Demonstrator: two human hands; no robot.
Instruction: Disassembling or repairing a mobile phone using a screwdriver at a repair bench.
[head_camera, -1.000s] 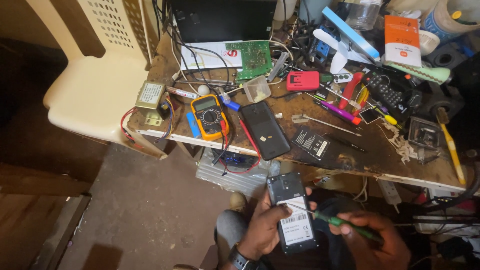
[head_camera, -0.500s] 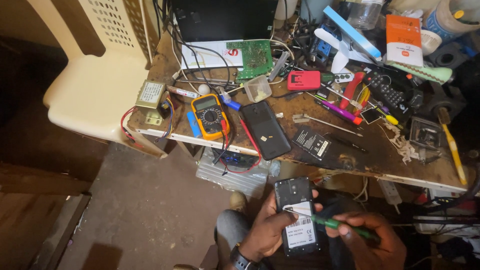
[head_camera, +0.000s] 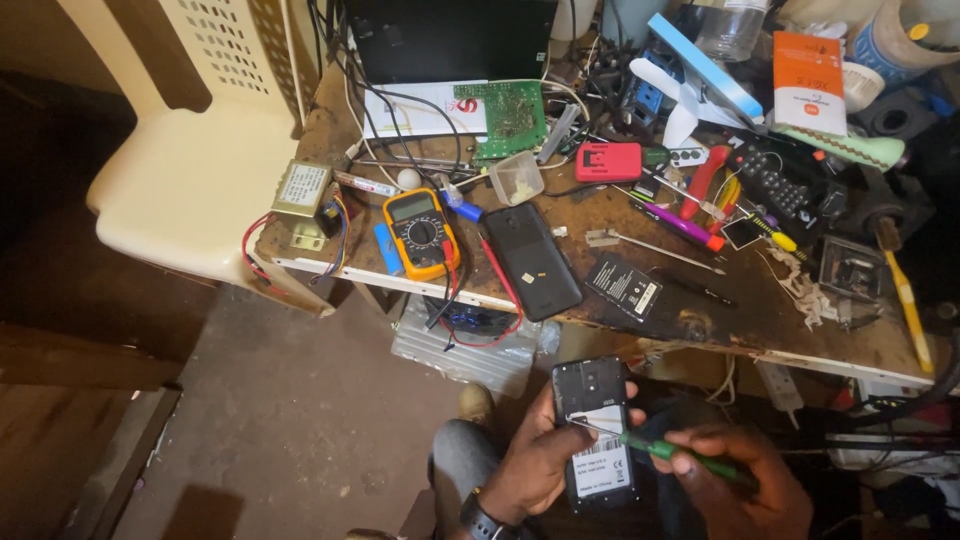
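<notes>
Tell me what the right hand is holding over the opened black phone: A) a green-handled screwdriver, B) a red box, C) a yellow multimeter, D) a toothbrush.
A: the right hand grips a green-handled screwdriver, its tip on the opened black phone that the left hand holds.

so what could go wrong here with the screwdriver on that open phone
1. The left hand holds the opened phone in the air over the lap, not on the workbench; the green screwdriver in the right hand could slip off and scratch the inside or jab the fingers.
2. Any loosened screw would likely drop to the floor and be hard to find.
3. The bench is crowded; the black back cover overhangs its edge and could be knocked off.
</notes>
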